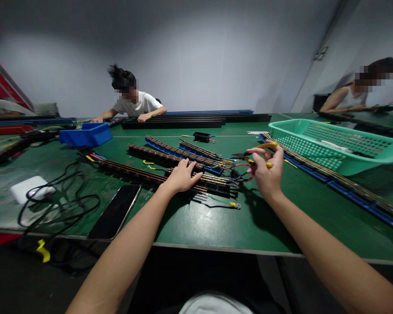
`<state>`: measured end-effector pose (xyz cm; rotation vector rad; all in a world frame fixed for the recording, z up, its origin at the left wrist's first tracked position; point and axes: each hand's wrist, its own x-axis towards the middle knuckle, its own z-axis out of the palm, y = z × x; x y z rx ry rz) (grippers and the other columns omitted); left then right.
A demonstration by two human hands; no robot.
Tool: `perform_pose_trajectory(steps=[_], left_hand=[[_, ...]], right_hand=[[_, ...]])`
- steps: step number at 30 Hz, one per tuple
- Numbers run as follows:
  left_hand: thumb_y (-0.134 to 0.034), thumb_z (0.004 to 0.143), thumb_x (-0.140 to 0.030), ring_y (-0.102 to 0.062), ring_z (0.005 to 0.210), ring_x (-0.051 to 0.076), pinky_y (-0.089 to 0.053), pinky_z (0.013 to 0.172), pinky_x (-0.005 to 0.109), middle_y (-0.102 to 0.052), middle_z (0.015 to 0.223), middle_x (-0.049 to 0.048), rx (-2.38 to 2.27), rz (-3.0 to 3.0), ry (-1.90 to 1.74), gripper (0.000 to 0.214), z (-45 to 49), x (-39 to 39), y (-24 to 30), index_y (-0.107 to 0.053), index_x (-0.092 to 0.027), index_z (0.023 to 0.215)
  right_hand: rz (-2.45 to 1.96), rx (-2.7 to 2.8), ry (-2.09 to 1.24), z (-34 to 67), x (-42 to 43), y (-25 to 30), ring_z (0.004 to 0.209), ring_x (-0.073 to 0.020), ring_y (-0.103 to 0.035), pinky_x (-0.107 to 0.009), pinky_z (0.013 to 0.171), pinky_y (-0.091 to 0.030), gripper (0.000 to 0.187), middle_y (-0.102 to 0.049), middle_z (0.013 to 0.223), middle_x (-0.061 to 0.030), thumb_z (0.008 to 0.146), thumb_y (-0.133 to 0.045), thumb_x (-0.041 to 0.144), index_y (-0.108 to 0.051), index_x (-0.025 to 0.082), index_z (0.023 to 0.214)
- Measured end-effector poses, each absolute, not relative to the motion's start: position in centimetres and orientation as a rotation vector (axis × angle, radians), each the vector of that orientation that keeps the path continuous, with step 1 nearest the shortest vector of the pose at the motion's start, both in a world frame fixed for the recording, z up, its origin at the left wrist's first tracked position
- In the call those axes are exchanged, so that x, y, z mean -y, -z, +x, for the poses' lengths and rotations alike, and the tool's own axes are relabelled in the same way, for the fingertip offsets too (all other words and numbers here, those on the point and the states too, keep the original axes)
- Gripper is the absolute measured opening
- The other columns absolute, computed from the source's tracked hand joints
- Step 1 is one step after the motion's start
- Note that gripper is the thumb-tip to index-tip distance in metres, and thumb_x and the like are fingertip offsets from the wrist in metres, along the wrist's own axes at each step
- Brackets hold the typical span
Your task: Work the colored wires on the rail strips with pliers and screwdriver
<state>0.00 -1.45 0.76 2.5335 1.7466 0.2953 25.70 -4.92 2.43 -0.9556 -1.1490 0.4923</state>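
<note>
My left hand lies with its fingers apart on black strips fitted with copper-coloured bars. My right hand is closed round pliers with yellow handles, and their dark jaws point left. Red and blue wires run between the strip ends and my right hand. Just beyond my left hand are blue-based strips with similar bars. A green wire with a yellow sleeve and a ring terminal sticks out toward me. My fingers hide part of the strips.
A green basket and a long blue-based strip lie to the right. On the left are a phone, tangled black cable, a white adapter and a blue bin. Other people sit across the table.
</note>
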Motion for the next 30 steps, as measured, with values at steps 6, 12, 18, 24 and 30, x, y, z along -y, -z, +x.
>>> perform_pose_trajectory(steps=[6, 12, 18, 24, 30], left_hand=[[-0.037, 0.096, -0.058, -0.029, 0.148, 0.032, -0.03, 0.116, 0.048, -0.036, 0.158, 0.0176, -1.742, 2.547, -0.325, 0.066, 0.0, 1.4, -0.7, -0.044, -0.016, 0.147], [-0.036, 0.097, -0.06, -0.027, 0.149, 0.033, -0.032, 0.115, 0.049, -0.033, 0.159, 0.0209, -1.74, 2.54, -0.305, 0.07, 0.0, 1.4, -0.7, -0.041, -0.014, 0.149], [-0.035, 0.097, -0.061, -0.027, 0.149, 0.032, -0.031, 0.116, 0.048, -0.034, 0.158, 0.0207, -1.747, 2.554, -0.309, 0.071, -0.1, 1.2, -0.4, -0.041, -0.014, 0.149], [-0.036, 0.097, -0.062, -0.027, 0.149, 0.032, -0.031, 0.116, 0.048, -0.034, 0.159, 0.0182, -1.755, 2.543, -0.317, 0.07, -0.1, 1.1, -0.3, -0.042, -0.016, 0.149], [-0.037, 0.096, -0.062, -0.026, 0.149, 0.034, -0.031, 0.115, 0.051, -0.034, 0.16, 0.0176, -1.734, 2.529, -0.355, 0.069, -0.2, 1.1, -0.2, -0.044, -0.017, 0.148]], right_hand=[[-1.066, 1.302, -0.492, 25.5, 3.8, -1.1, 0.047, -0.0094, -0.058, -0.024, 0.042, -0.049, 0.052, -0.067, 0.11, -0.0069, 0.086, -0.059, 0.038, -0.035, 0.025, 0.13], [-1.119, 1.515, -0.345, 25.1, 3.0, -0.1, 0.064, -0.0166, -0.066, -0.03, 0.058, -0.055, 0.046, -0.07, 0.103, -0.0079, 0.087, -0.056, 0.03, -0.042, 0.022, 0.13], [-1.036, 2.022, 0.0, 26.3, 2.8, 0.3, 0.08, -0.0194, -0.07, -0.031, 0.074, -0.054, 0.048, -0.075, 0.095, -0.0042, 0.083, -0.049, 0.011, -0.054, 0.024, 0.129], [-1.024, 2.231, 0.225, 26.7, 3.0, 0.2, 0.093, -0.0231, -0.069, -0.033, 0.079, -0.054, 0.048, -0.074, 0.109, -0.0074, 0.089, -0.045, 0.012, -0.059, 0.025, 0.132], [-1.039, 2.189, 0.132, 26.5, 3.3, -0.2, 0.082, -0.0216, -0.068, -0.032, 0.073, -0.052, 0.049, -0.074, 0.095, -0.0048, 0.084, -0.048, 0.01, -0.06, 0.026, 0.129]])
